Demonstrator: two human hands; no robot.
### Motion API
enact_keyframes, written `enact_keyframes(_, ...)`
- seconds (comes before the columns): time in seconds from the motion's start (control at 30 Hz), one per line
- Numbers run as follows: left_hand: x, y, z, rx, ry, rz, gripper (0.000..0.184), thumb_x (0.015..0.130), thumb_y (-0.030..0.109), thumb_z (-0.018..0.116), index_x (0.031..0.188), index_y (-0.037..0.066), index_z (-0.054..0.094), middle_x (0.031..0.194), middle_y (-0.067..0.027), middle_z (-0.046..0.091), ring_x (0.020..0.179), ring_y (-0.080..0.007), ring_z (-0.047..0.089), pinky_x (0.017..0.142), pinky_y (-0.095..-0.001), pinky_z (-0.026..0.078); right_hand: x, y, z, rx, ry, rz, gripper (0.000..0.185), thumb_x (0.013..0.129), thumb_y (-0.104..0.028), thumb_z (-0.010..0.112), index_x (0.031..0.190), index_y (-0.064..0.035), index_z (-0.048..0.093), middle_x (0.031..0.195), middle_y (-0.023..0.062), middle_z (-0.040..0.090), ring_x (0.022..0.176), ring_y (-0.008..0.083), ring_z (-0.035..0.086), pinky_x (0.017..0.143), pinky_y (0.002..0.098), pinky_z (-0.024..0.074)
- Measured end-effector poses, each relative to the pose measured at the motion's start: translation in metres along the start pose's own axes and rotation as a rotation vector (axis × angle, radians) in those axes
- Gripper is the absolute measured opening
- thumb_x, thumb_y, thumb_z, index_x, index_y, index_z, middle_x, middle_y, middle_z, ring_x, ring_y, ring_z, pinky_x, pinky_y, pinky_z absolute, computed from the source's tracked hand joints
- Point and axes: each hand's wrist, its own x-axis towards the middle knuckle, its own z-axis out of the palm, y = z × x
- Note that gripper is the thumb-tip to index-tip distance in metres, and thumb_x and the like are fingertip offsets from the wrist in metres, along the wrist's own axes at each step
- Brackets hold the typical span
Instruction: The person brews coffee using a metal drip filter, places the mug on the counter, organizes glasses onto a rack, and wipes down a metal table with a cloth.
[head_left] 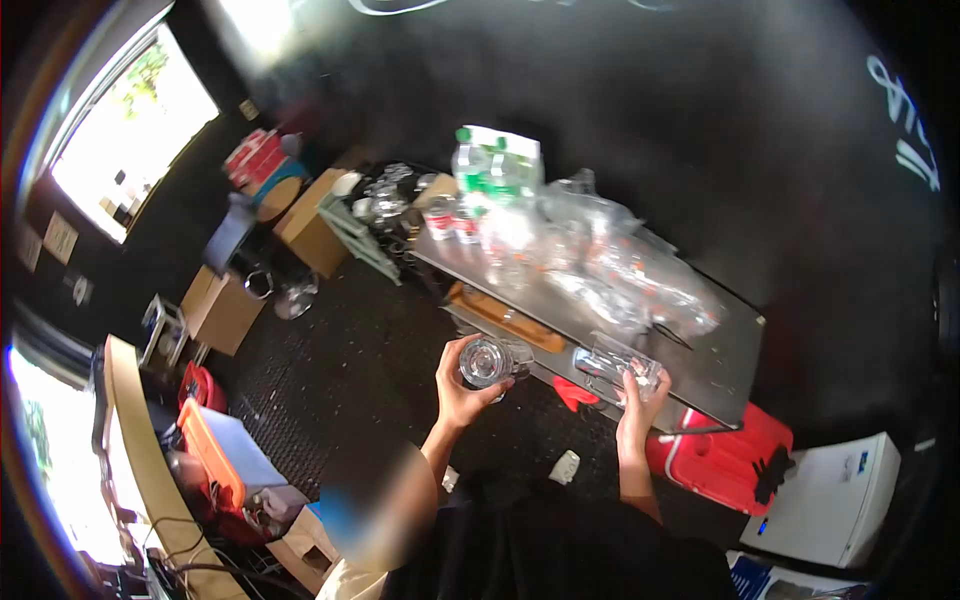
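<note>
My left hand (462, 387) is wrapped round a clear glass mug (485, 362), its round end facing the camera and its handle pointing right. Further right, my right hand (640, 400) grips another clear glass (608, 365), which lies tilted on its side in the air near the front edge of the metal table (730, 375). The two glasses are apart. Beyond them on the table lie clear plastic bags (625, 265) with small orange spots, beside clear bottles with green caps (487, 165) and red-and-white containers (440, 220).
A red cooler (715, 460) and a white box-shaped appliance (825, 500) stand at the right. Cardboard boxes (225, 312) and a dark bin (240, 240) are at the left. An orange-rimmed container (215, 450) sits lower left. A blurred person's head (380, 505) is at the bottom.
</note>
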Motion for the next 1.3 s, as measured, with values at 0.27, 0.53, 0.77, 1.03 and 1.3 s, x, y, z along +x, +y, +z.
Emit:
enact_keyframes(0.27,-0.011,-0.015,-0.211,0.173,0.238,0.017,0.072,0.056,0.014,0.088,0.119,0.003,0.057,0.111,-0.0058,0.053,0.105,-0.0189,0.057,0.087,-0.033,0.05,-0.093,0.063,0.207,-0.102,-0.403,-0.139,0.072,0.075,-0.008,0.078,0.131,-0.0042,0.033,0.117,0.009,0.049,0.108,0.0179,0.05,0.096,0.0329,0.0402)
enact_keyframes(0.53,0.034,-0.044,-0.322,0.179,0.373,-0.008,0.073,0.056,0.012,0.087,0.121,0.003,0.055,0.113,-0.0053,0.052,0.106,-0.0183,0.057,0.088,-0.0326,0.05,-0.139,0.092,0.35,-0.057,-0.517,-0.109,0.062,0.076,-0.007,0.077,0.122,-0.0049,0.036,0.11,0.0074,0.051,0.099,0.0147,0.053,0.089,0.0298,0.0443)
enact_keyframes(0.77,0.119,-0.085,-0.353,0.164,0.384,-0.029,0.074,0.056,0.008,0.087,0.121,0.0,0.053,0.111,-0.0061,0.051,0.104,-0.0174,0.055,0.092,-0.0319,0.046,-0.102,0.142,0.436,-0.073,-0.512,-0.073,0.065,0.076,-0.006,0.077,0.125,-0.0041,0.034,0.109,0.0081,0.053,0.097,0.0148,0.055,0.088,0.0288,0.0454)
enact_keyframes(1.03,0.255,-0.121,-0.395,0.301,0.294,0.026,0.071,0.056,0.012,0.087,0.119,0.003,0.056,0.111,-0.0061,0.053,0.102,-0.0187,0.057,0.084,-0.0322,0.05,-0.032,0.179,0.543,0.051,-0.506,0.017,0.07,0.074,-0.004,0.078,0.129,-0.0037,0.034,0.11,0.0098,0.056,0.099,0.0162,0.057,0.088,0.0303,0.0471)
enact_keyframes(1.3,0.34,-0.17,-0.404,0.232,0.26,-0.065,0.072,0.057,0.009,0.086,0.121,0.001,0.054,0.111,-0.0061,0.052,0.101,-0.0175,0.057,0.086,-0.0308,0.049,0.0,0.205,0.596,0.037,-0.496,0.037,0.067,0.075,-0.004,0.077,0.129,-0.0065,0.038,0.111,0.0096,0.055,0.098,0.0161,0.056,0.088,0.0307,0.0465)
